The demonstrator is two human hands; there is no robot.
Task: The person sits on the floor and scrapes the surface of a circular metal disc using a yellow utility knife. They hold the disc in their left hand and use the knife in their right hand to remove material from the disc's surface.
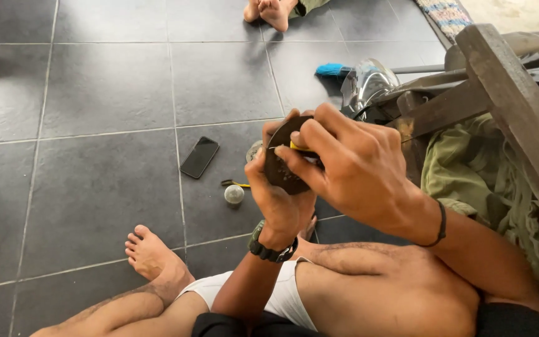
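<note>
Head camera, looking down: a person sits on a dark grey tiled floor (95, 93) with bare legs drawn in, one bare foot (148, 253) flat on the tiles at lower left.

Both hands are raised in front of the chest. The left hand (279, 200), with a dark watch (269, 248) on its wrist, cups a dark round disc-shaped part (282, 165) from below, fingers curled and closed around its edge. The right hand (357, 165), a thin black band on its wrist, comes over from the right with the wrist bent down. Its thumb and fingers are pinched together on a small yellow-handled tool (301, 146), whose thin tip rests against the face of the disc. The disc is held upright between the two hands, well above the floor.

A likely risk: the slim tip could skid off the hard face and jab the left fingers, since they wrap the rim right beside it. The disc could also twist out of the one-handed grip if pressed hard.

On the floor beneath the hands lie a black phone (199, 156), a small round cap (234, 194) and a yellow-and-black bit just beside it. To the right stand a dark wooden frame (506, 100) with olive cloth (475, 175) draped under it, and a shiny metal part (369, 81) next to a blue-bristled brush (332, 70). Another person's bare feet (269, 11) show at the top edge.
</note>
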